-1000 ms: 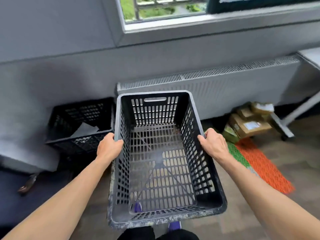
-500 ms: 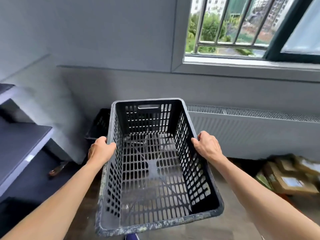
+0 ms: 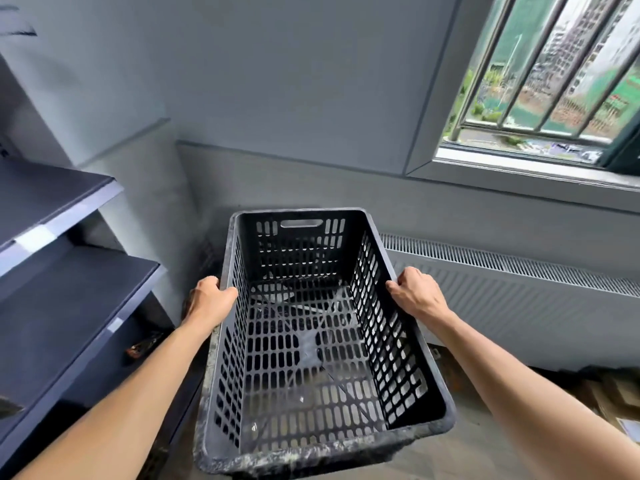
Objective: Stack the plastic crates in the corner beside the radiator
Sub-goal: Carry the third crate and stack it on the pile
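While both sets of fingers curl over the long rims, the left hand (image 3: 207,299) and the right hand (image 3: 417,294) grip one black slotted crate (image 3: 391,348) from opposite sides. The left fingers (image 3: 227,292) hook over the left rim with the rest wrapped outside the wall; the right fingers (image 3: 394,285) do the same on the right rim. Both grips sit about midway along the sides.

The crate is carried off the floor, open top up, its long axis running straight away from the person toward the corner of the walls. The far short end, with one handle slot, points at the wall. The near rim is scuffed pale.

Just left of that far end, a dark slotted shape (image 3: 207,251) peeks out. It is mostly hidden behind the carried crate, so I cannot tell what it is.

One white radiator (image 3: 519,296) runs along the wall to the right, under one barred window (image 3: 554,81), both cut off by the edge. Two dark shelves (image 3: 69,306) stand at the left. A small brownish thing (image 3: 142,344) below them is too blurred to name. Cardboard boxes (image 3: 616,403) lie at the lower right, cut off, so I cannot count them.
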`<state>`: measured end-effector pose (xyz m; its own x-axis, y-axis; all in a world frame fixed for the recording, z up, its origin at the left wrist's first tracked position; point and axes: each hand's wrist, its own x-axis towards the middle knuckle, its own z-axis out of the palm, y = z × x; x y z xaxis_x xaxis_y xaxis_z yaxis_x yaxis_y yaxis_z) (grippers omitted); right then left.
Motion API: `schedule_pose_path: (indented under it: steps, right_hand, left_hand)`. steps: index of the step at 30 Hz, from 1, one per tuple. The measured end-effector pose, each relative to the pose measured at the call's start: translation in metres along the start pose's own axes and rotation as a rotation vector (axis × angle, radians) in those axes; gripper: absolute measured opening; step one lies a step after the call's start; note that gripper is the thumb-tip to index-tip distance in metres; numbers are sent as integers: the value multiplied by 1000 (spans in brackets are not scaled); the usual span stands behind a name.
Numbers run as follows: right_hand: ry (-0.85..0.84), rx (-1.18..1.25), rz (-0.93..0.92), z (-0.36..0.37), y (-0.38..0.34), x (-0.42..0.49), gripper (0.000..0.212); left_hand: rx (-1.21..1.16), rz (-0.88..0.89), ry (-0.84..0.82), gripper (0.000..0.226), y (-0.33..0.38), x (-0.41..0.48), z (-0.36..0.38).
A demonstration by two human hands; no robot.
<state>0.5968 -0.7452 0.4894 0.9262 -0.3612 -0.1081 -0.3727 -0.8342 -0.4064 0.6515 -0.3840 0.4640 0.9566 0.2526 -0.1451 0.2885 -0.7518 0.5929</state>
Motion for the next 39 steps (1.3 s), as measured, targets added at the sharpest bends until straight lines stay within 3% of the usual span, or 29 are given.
schedule_pose_path:
  steps: [13,34,39]
  right_hand:
    - [-75,-60,-137,31,-59,73,32]
    - [-284,-162,-450,72,-128,304,33]
    - [-272,-234,-448,87,-151,341,31]
  left_hand:
    - [-75,-119,4,29,-31,45,-18]
    - [-187,-503,122,23,18,106,35]
    - [-171,-542,121,23,24,136,46]
